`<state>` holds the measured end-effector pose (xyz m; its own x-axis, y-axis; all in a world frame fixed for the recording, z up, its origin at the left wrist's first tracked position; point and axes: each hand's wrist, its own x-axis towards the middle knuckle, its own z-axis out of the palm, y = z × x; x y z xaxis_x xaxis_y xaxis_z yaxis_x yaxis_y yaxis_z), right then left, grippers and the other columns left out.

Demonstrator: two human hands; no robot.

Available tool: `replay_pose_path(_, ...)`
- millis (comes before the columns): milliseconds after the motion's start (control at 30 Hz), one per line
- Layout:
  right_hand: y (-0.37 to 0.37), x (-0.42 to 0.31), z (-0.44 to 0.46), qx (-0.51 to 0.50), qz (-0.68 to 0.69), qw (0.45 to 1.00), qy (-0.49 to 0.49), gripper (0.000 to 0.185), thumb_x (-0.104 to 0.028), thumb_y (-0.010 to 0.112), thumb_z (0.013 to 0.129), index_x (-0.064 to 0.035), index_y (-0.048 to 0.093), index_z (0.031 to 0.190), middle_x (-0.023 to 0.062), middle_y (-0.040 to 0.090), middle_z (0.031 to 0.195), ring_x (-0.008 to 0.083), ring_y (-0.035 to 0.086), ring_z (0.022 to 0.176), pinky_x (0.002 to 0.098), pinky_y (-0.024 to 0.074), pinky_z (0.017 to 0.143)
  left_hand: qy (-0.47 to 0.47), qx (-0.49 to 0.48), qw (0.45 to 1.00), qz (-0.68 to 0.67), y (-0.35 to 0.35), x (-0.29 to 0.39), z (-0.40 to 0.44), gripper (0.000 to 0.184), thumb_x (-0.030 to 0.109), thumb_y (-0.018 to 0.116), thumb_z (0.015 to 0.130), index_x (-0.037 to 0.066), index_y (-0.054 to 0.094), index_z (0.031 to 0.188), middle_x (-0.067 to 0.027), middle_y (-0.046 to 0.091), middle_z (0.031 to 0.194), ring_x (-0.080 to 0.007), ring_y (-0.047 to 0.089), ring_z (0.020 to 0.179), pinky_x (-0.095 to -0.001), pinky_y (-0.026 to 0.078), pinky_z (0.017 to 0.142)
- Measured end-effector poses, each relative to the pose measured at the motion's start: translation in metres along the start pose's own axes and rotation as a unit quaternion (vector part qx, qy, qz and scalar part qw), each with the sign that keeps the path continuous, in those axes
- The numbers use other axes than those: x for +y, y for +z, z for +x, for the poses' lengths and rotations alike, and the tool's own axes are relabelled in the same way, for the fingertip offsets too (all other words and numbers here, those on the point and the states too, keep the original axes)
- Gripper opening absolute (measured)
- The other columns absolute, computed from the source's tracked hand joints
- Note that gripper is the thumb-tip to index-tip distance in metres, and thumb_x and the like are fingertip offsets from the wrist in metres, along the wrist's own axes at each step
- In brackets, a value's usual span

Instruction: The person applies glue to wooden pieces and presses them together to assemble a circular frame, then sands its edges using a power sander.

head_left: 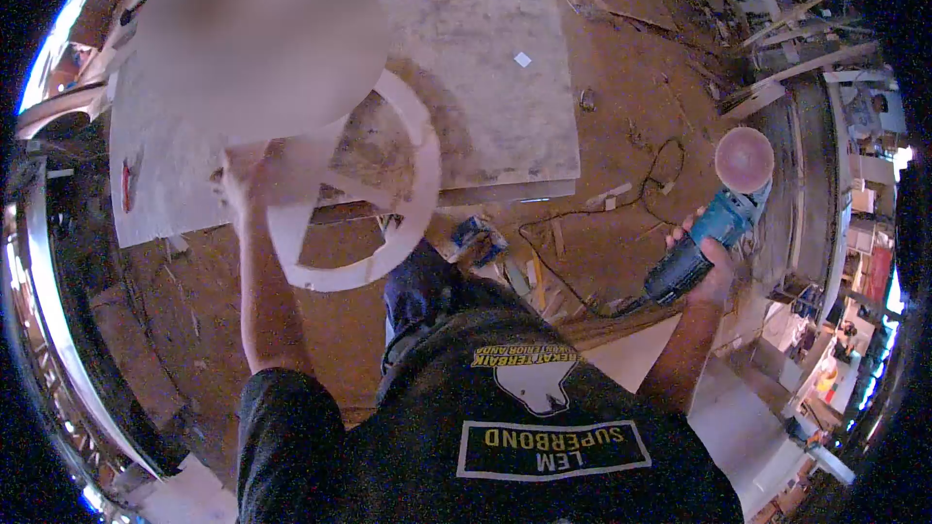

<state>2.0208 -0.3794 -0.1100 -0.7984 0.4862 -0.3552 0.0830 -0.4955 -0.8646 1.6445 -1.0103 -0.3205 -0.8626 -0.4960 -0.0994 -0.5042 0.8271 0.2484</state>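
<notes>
A pale ring-shaped wooden piece with spokes (424, 163) is tilted up over the front edge of the worktable. My left hand (245, 180) is at the ring's left side, its fingers closed around the piece, partly hidden by a blurred round shape (262, 34) over the upper left. On the right, my right hand (707, 257) is wrapped round the body of a blue angle grinder (720, 223). The grinder's round pinkish disc (745, 160) faces up, well apart from the ring.
The worktable (505, 126) carries a small white square (522, 59) and a red tool (126, 184) at its left edge. A black cord (568, 275) loops over the littered brown floor (621, 116). Wood scraps (796, 49) lie at the upper right.
</notes>
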Motion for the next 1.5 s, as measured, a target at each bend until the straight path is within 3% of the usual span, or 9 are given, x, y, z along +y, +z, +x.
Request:
replay_pose_path(167, 0.027, -0.002, -0.015, 0.088, -0.043, 0.994, -0.055, 0.064, -0.023, 0.078, 0.080, -0.0025, 0.052, 0.135, 0.0135, 0.063, 0.112, 0.0316, 0.064, 0.097, 0.0475, 0.0575, 0.086, 0.077, 0.051, 0.994, 0.057, 0.029, 0.101, -0.048, 0.096, 0.072, 0.075, 0.078, 0.011, 0.049, 0.147, -0.0192, 0.050, 0.143, -0.0360, 0.046, 0.132, -0.0519, 0.036, 0.108)
replay_pose_path(500, 0.046, 0.011, -0.027, 0.132, 0.024, 0.982, -0.133, 0.059, -0.031, 0.072, 0.090, -0.0002, 0.052, 0.136, 0.0176, 0.065, 0.115, 0.0353, 0.066, 0.102, 0.0511, 0.0570, 0.091, 0.290, -0.054, 0.955, -0.020, 0.084, 0.258, -0.035, 0.113, 0.070, 0.081, 0.071, 0.012, 0.036, 0.158, -0.0216, 0.036, 0.156, -0.0402, 0.028, 0.147, -0.0558, 0.021, 0.119)
replay_pose_path(600, 0.029, 0.021, -0.024, 0.151, 0.028, 0.977, -0.150, 0.053, -0.027, 0.071, 0.092, -0.0021, 0.053, 0.135, 0.0165, 0.066, 0.116, 0.0338, 0.066, 0.103, 0.0523, 0.0552, 0.097, 0.349, 0.167, 0.922, -0.019, 0.055, 0.290, -0.071, 0.102, 0.068, 0.078, 0.077, 0.011, 0.042, 0.154, -0.0213, 0.043, 0.153, -0.0387, 0.043, 0.139, -0.0578, 0.030, 0.115)
replay_pose_path(667, 0.020, 0.019, -0.018, 0.083, 0.027, 0.982, -0.165, 0.050, -0.023, 0.071, 0.092, -0.0028, 0.053, 0.134, 0.0157, 0.066, 0.116, 0.0330, 0.067, 0.103, 0.0521, 0.0540, 0.100, 0.379, -0.045, 0.903, -0.195, 0.006, 0.313, -0.146, 0.077, 0.059, 0.069, 0.090, 0.013, 0.047, 0.148, -0.0211, 0.038, 0.155, -0.0455, 0.027, 0.147, -0.0668, 0.032, 0.114)
replay_pose_path(800, 0.048, 0.015, 0.011, 0.075, 0.063, 0.991, -0.094, 0.049, -0.022, 0.074, 0.091, -0.0038, 0.054, 0.132, 0.0147, 0.066, 0.115, 0.0318, 0.067, 0.103, 0.0498, 0.0540, 0.099, 0.463, -0.524, 0.601, -0.388, -0.063, 0.297, -0.301, 0.093, 0.050, 0.094, 0.070, -0.002, 0.057, 0.137, -0.0246, 0.064, 0.131, -0.0379, 0.064, 0.118, -0.0435, 0.052, 0.103)
replay_pose_path(967, 0.031, 0.035, 0.086, 0.150, -0.010, 0.988, -0.027, 0.050, -0.029, 0.073, 0.094, -0.0026, 0.054, 0.132, 0.0161, 0.067, 0.118, 0.0339, 0.068, 0.104, 0.0479, 0.0542, 0.097, 0.395, -0.662, 0.456, -0.445, 0.004, 0.327, -0.420, 0.068, 0.030, 0.095, 0.072, 0.000, 0.066, 0.125, -0.0164, 0.070, 0.124, -0.0254, 0.068, 0.109, -0.0391, 0.053, 0.100)
replay_pose_path(1133, 0.007, 0.020, 0.131, 0.050, 0.053, 0.997, 0.003, 0.073, -0.061, 0.046, 0.103, 0.0028, 0.050, 0.139, 0.0199, 0.065, 0.126, 0.0400, 0.066, 0.115, 0.0527, 0.0515, 0.101, 0.306, -0.735, 0.540, -0.272, 0.033, 0.373, -0.442, 0.059, 0.021, 0.093, 0.067, 0.000, 0.068, 0.117, -0.0114, 0.074, 0.101, -0.0163, 0.070, 0.090, -0.0342, 0.058, 0.082)
replay_pose_path(1233, -0.009, 0.023, 0.137, -0.013, 0.058, 0.997, 0.046, 0.083, -0.070, 0.037, 0.102, 0.0021, 0.049, 0.141, 0.0212, 0.063, 0.130, 0.0416, 0.062, 0.124, 0.0537, 0.0499, 0.105, 0.302, -0.647, 0.564, -0.416, 0.046, 0.362, -0.474, 0.050, 0.016, 0.089, 0.068, 0.000, 0.071, 0.112, -0.0111, 0.075, 0.095, -0.0170, 0.072, 0.085, -0.0337, 0.060, 0.080)
replay_pose_path(1500, -0.052, 0.005, 0.167, -0.040, -0.028, 0.992, 0.118, 0.081, -0.072, 0.032, 0.102, -0.0013, 0.056, 0.134, 0.0170, 0.070, 0.116, 0.0321, 0.071, 0.096, 0.0470, 0.0584, 0.085, 0.257, -0.603, 0.598, -0.461, 0.057, 0.388, -0.530, 0.054, 0.022, 0.090, 0.064, 0.000, 0.069, 0.108, -0.0125, 0.075, 0.096, -0.0221, 0.073, 0.089, -0.0365, 0.059, 0.083)
